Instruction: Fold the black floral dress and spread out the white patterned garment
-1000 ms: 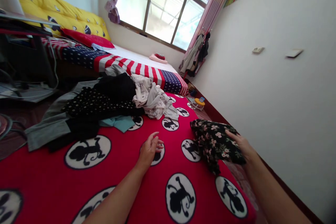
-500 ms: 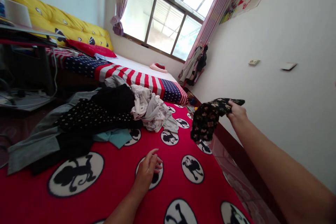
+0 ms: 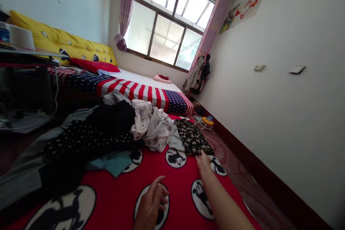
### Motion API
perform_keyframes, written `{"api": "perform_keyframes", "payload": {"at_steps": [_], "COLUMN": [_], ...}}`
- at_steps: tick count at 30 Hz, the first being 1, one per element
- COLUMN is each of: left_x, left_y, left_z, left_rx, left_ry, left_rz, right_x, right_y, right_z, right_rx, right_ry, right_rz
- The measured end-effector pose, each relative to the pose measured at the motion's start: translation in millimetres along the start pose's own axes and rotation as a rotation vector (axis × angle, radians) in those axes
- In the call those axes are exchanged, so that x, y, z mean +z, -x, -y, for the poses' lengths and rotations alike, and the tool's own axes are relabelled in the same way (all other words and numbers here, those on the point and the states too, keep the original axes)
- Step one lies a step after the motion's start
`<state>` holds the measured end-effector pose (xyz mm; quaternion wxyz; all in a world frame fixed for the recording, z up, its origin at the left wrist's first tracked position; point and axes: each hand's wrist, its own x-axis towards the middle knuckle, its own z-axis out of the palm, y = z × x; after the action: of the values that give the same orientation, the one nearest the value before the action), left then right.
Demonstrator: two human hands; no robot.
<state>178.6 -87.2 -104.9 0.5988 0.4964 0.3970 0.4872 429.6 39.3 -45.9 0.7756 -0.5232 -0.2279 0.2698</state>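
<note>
A black floral garment (image 3: 192,136) lies fairly flat on the far right part of the red blanket (image 3: 115,201). My right hand (image 3: 203,160) reaches out to its near edge, fingers closed on the cloth there; their tips are partly hidden. Over the blanket in the lower middle is my left hand (image 3: 152,201), holding nothing, its fingers loosely bent and apart. Left of the floral garment is a heap of clothes: a pale printed garment (image 3: 142,118), a black piece (image 3: 113,118), a black dotted garment (image 3: 81,138) and a teal cloth (image 3: 115,163).
Behind the heap stands a bed with a stars-and-stripes cover (image 3: 145,91). A desk (image 3: 40,54) with cables is at the left. Along the right runs a white wall (image 3: 242,104), with a small yellow stool (image 3: 207,121) on the tiled floor beside the blanket.
My right hand has come down and left, bringing the floral garment from the air onto the blanket, where it now lies spread. My left hand is slightly lower; the view has tilted up.
</note>
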Motion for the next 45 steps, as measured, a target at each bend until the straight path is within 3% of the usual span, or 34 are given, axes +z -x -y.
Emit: {"api": "perform_keyframes", "payload": {"at_steps": [4, 8, 12, 15, 18, 45], "left_x": [-0.1, 0.3, -1.2, -3.2, -4.3, -18.3], "left_y": [-0.5, -1.0, -1.5, -2.1, -2.2, 20.3], "left_z": [0.5, -1.7, -2.0, -0.9, -0.9, -10.0], "left_rx": [0.014, 0.028, 0.067, 0.089, 0.104, 0.144], "left_ry": [-0.038, -0.056, -0.056, -0.052, -0.065, -0.08], "left_rz": [-0.002, 0.007, 0.018, 0.042, 0.06, 0.009], "right_x": [-44.8, -66.0, -63.4, -55.9, -52.0, -51.7], "right_y": [46.0, 84.9, 106.0, 109.8, 110.1, 109.5], "right_z": [-35.8, -40.6, -39.2, -36.6, -34.5, -34.8], "right_rx": [0.026, -0.064, -0.283, -0.436, -0.491, -0.476], "right_ry": [0.003, 0.277, 0.583, 0.779, 0.904, 0.966], "right_rz": [-0.077, 0.129, 0.323, 0.36, 0.368, 0.357]}}
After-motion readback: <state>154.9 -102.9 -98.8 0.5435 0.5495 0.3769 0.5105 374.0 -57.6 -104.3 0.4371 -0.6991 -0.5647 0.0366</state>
